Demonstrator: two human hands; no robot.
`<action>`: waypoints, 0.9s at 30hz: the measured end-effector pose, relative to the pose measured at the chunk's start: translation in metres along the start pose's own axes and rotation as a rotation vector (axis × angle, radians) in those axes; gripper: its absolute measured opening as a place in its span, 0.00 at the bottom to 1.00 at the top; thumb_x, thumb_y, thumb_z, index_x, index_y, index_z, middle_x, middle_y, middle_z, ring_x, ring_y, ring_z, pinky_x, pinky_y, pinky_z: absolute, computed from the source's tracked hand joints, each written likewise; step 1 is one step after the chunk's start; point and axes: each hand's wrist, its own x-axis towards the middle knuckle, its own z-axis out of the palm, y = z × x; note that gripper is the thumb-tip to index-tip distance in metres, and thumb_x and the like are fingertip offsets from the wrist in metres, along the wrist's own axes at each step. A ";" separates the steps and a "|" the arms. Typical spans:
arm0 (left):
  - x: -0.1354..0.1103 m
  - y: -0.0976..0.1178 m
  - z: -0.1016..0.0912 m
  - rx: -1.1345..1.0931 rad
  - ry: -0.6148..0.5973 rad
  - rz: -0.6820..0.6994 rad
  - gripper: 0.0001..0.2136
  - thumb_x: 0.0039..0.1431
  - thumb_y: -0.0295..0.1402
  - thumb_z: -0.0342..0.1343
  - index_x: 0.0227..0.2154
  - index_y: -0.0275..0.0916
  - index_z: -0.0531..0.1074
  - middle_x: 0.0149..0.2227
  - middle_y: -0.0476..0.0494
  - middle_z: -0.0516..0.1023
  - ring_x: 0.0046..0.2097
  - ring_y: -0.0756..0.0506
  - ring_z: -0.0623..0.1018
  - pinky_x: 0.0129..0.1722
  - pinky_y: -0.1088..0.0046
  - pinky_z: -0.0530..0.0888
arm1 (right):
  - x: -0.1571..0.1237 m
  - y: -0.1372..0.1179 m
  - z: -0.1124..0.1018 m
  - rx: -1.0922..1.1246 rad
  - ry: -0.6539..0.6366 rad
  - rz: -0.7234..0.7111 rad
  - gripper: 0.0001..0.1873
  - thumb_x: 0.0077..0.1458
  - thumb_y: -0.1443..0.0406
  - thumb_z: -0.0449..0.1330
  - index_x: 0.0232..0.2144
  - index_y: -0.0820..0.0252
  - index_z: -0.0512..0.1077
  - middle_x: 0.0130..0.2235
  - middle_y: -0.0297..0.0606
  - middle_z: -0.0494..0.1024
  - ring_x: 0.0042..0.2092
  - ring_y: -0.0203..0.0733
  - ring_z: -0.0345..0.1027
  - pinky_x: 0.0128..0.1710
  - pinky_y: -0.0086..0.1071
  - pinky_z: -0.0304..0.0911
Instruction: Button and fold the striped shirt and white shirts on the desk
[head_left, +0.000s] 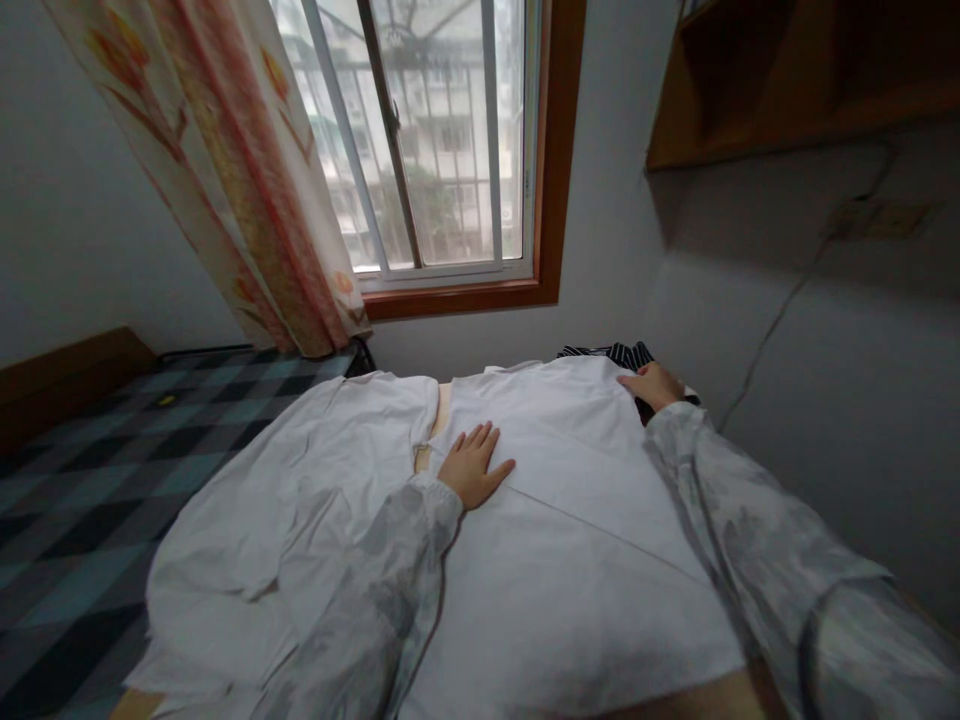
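A white garment (570, 520) lies spread flat on a surface in front of me, one part folded over so a diagonal edge runs across it. My left hand (472, 465) rests flat on the cloth near its middle, fingers stretched out. My right hand (651, 385) lies at the far right corner of the garment, fingers pressed on the cloth's edge. Both arms wear pale patterned sleeves. A second bunched white part (300, 480) lies to the left.
A dark striped cloth (611, 353) peeks out behind the garment by the wall. A checked blue and black bedcover (112, 450) spreads at the left. Behind stand a window (435, 140) with a floral curtain (247, 170), and a wooden shelf (787, 80) at the upper right.
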 end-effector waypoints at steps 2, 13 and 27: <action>0.000 0.000 0.000 -0.001 0.007 -0.001 0.37 0.74 0.56 0.45 0.76 0.38 0.57 0.79 0.35 0.51 0.79 0.36 0.53 0.77 0.51 0.51 | -0.002 0.000 0.001 0.016 0.025 0.001 0.17 0.41 0.63 0.72 0.37 0.56 0.79 0.44 0.50 0.84 0.49 0.60 0.77 0.53 0.48 0.67; -0.001 0.001 0.000 -0.031 0.021 0.005 0.36 0.73 0.55 0.47 0.75 0.39 0.59 0.79 0.34 0.54 0.79 0.35 0.55 0.77 0.49 0.52 | -0.053 -0.033 -0.002 0.713 0.379 -0.320 0.15 0.52 0.63 0.58 0.42 0.59 0.75 0.36 0.38 0.77 0.36 0.43 0.70 0.40 0.35 0.69; -0.001 0.001 -0.001 -0.024 0.018 -0.001 0.37 0.73 0.55 0.47 0.75 0.35 0.59 0.79 0.33 0.53 0.79 0.34 0.55 0.78 0.50 0.51 | -0.138 -0.002 -0.019 0.568 -0.180 -0.638 0.19 0.62 0.57 0.63 0.53 0.54 0.70 0.46 0.42 0.78 0.39 0.46 0.76 0.39 0.39 0.74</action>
